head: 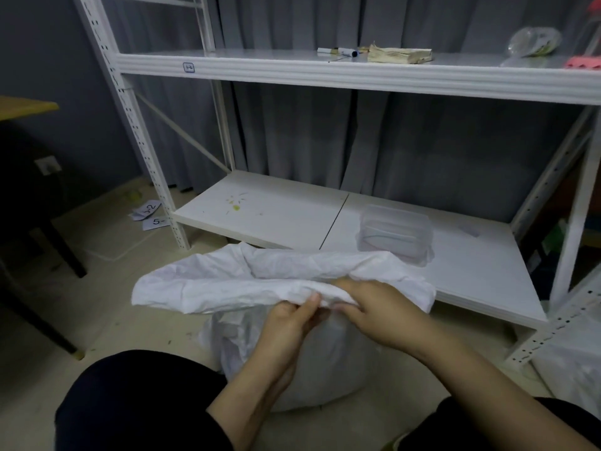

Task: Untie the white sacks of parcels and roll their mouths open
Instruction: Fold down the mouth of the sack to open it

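The sack (227,288) is white woven plastic, matt and finely crinkled; the shelving rack (136,125) is white painted metal with smooth, faintly glossy shelf boards; the box (395,234) on it is clear, cloudy plastic; the curtain (309,131) is grey matt cloth; the floor (48,320) looks dull and gritty.

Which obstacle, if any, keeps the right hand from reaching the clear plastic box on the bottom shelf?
Probably none: the right hand grips the sack, but the box sits unobstructed just beyond.
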